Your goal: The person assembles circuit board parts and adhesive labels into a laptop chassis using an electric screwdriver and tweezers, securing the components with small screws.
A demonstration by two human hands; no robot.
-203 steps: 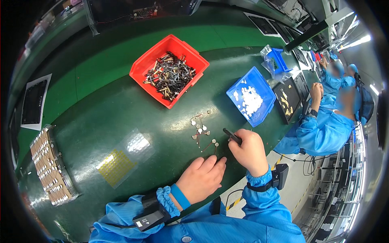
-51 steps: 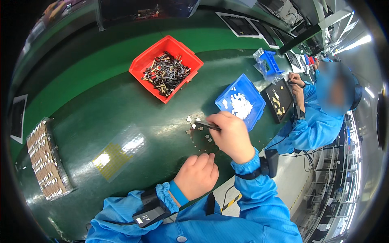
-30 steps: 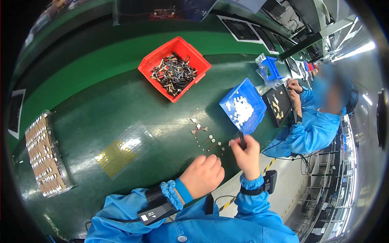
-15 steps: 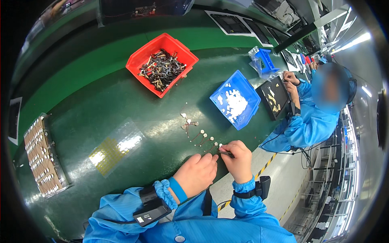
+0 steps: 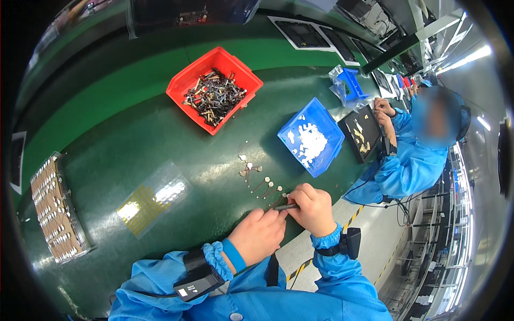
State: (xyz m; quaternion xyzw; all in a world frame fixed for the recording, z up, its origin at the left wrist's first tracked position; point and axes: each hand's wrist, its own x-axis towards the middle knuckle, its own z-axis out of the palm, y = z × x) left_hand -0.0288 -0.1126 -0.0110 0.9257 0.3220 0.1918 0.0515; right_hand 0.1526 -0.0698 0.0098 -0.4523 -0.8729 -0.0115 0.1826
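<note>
My right hand (image 5: 312,209) is closed around slim dark tweezers (image 5: 286,207), whose tip points left at the fingertips of my left hand. My left hand (image 5: 257,234) has its fingers pressed together low over the table edge; whatever they pinch is too small and hidden to name. Just beyond both hands lie several small round pieces with thin dark wires (image 5: 270,184), spread in a loose line on the green table (image 5: 214,182). A blue bin (image 5: 334,152) with small white pieces stands ahead of my right hand.
Farther off is a red bin (image 5: 243,77) of small dark strips. To the left lie a clear sheet with yellow marks (image 5: 144,206) and a brown board (image 5: 56,206) of rowed wired pieces. At right, a co-worker (image 5: 412,155) handles pieces over a black tray (image 5: 348,131).
My right hand has turned the tweezers toward my left fingertips. The white round piece that showed at my right fingertips no longer shows there. My left hand has shifted slightly down.
</note>
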